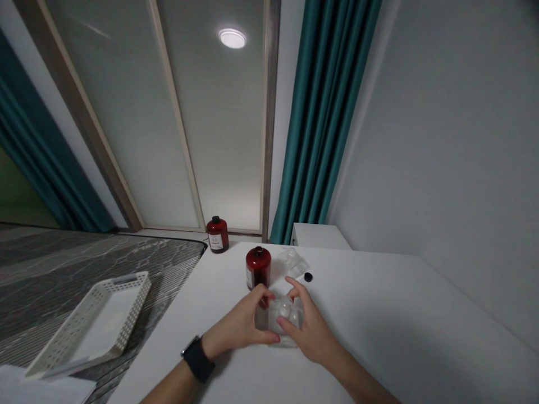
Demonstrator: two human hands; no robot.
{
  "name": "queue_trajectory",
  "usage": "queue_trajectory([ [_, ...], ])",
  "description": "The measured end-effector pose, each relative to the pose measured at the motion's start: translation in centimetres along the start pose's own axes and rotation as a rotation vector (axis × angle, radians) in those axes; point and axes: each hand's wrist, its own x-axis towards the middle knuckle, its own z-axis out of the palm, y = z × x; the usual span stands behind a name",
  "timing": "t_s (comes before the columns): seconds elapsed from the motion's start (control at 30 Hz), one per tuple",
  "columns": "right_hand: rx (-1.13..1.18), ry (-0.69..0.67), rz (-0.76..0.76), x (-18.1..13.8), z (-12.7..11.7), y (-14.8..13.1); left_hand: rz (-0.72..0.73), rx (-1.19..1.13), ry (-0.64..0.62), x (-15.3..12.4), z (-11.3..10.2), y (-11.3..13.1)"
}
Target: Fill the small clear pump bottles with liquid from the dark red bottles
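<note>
In front of me on the white table lies a clear plastic packet (273,315) with a rounded, see-through part inside. My left hand (248,320) curves around its left side, thumb at the near edge and fingers at the far edge. From the right, my right hand (309,331) grips the packet, its thumb on the rounded part and its fingers bent behind. Just beyond my left fingers stands an uncapped dark red bottle (258,264) with a pale label. A small black cap (308,276) and a second clear plastic packet (292,260) lie to the bottle's right.
Another dark red bottle (217,234), with a black cap on, stands at the far left corner of the table (379,314). Left of the table, a white perforated basket (137,303) rests on a grey patterned surface beside white paper (42,387). A white cabinet (320,235) stands behind.
</note>
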Motion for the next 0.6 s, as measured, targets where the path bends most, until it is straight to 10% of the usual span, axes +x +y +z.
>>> queue_trajectory([
  [0.6,0.054,-0.029,-0.006,-0.23,0.05,-0.12,-0.023,0.014,-0.019,-0.05,-0.13,0.52],
])
